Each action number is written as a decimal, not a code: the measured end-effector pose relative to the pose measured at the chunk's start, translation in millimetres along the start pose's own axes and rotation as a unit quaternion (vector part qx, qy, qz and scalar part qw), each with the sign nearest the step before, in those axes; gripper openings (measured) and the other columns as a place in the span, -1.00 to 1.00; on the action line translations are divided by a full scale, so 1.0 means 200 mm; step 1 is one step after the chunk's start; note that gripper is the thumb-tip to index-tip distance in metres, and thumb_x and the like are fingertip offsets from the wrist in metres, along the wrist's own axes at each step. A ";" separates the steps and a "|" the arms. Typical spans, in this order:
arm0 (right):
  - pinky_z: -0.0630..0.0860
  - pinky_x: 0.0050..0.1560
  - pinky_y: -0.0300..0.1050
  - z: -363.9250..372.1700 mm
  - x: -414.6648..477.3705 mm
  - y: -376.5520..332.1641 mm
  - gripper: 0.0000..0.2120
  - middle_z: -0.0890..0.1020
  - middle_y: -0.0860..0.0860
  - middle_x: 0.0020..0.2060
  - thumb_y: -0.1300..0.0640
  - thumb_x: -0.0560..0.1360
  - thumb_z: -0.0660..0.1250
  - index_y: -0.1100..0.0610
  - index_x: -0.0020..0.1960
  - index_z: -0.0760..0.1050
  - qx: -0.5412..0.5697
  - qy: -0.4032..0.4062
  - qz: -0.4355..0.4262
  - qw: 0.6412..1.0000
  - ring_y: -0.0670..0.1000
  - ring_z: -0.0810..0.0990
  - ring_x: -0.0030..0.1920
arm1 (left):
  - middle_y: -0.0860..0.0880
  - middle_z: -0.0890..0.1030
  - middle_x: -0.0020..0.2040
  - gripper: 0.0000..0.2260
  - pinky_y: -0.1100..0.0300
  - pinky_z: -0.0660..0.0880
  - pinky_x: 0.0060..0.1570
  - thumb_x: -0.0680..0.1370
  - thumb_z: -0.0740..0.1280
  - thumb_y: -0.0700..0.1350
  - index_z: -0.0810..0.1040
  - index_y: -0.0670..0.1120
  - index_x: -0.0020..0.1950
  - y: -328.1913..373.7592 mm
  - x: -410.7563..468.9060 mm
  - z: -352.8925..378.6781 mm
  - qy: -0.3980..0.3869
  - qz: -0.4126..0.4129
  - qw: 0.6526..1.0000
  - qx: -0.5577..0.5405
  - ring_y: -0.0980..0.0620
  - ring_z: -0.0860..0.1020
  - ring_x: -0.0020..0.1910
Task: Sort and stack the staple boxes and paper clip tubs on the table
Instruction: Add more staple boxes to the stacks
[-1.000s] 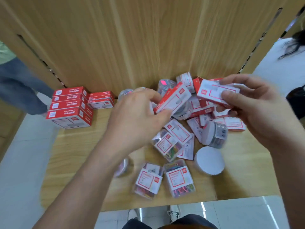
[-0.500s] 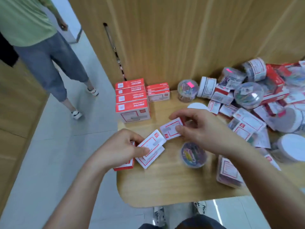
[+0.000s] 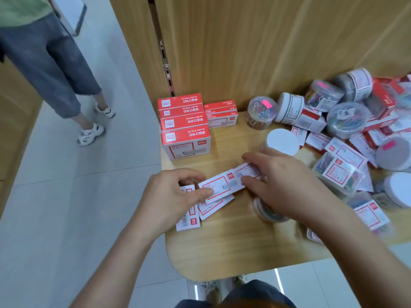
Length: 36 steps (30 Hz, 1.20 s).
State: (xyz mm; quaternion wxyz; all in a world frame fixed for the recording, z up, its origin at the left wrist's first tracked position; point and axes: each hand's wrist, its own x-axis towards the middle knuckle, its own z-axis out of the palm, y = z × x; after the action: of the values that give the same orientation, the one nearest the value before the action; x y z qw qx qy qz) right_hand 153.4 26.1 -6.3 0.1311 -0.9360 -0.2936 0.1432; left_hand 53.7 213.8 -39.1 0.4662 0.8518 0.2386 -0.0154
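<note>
Left hand: thumb on top and fingers curled over the far edge of a flat white staple box, pinching it.
Right hand: thumb and fingers pinch a second white box, its end meeting the end of the first.
Under the hands: two more white boxes lie on the table near its left edge, one partly hidden by the left hand.
Clip tub: round and clear, holding coloured clips, half hidden under the right wrist.
Red stack: red staple boxes piled at the far left corner, with a lower pile just beside it on the right.
Heap: tubs and boxes jumbled along the table's right side.
Bystander: legs on the floor, well left of the table.
</note>
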 end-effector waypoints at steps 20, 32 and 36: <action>0.43 -0.21 -0.15 -0.08 -0.04 0.19 -0.80 0.66 -0.07 -0.16 0.16 0.49 0.36 -0.14 -0.04 0.59 0.288 0.117 0.056 0.949 -0.15 0.49 -0.38 | 0.13 0.58 0.02 -0.55 0.12 0.46 -0.09 0.35 0.38 0.19 0.51 0.09 0.21 0.11 -0.08 0.15 0.060 0.171 0.941 0.287 0.00 0.49 0.02; 0.36 -0.44 -0.39 -0.09 -0.07 0.26 -0.89 0.54 -0.05 -0.50 0.19 0.46 0.42 0.11 -0.01 0.59 0.421 0.194 0.111 0.879 -0.09 0.58 -0.45 | 0.04 0.55 0.00 -0.66 0.12 0.46 -0.12 0.44 0.37 0.12 0.51 0.04 0.17 0.31 0.04 0.30 0.033 0.198 0.914 0.353 -0.04 0.50 0.06; 0.37 -0.47 -0.42 -0.11 -0.08 0.27 -0.90 0.51 0.02 -0.45 0.23 0.52 0.34 0.09 -0.04 0.62 0.397 0.184 0.110 0.892 -0.14 0.51 -0.50 | 0.03 0.58 0.02 -0.69 0.11 0.44 -0.11 0.43 0.36 -0.01 0.49 0.01 0.16 0.34 0.07 0.29 0.026 0.197 0.907 0.370 -0.07 0.52 0.05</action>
State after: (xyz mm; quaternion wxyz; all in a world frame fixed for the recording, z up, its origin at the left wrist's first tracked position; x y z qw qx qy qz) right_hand 177.0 -30.4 -0.7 0.5271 -0.8418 -0.0779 0.0863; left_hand 106.7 142.5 -21.7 0.1046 0.9929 0.0550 0.0120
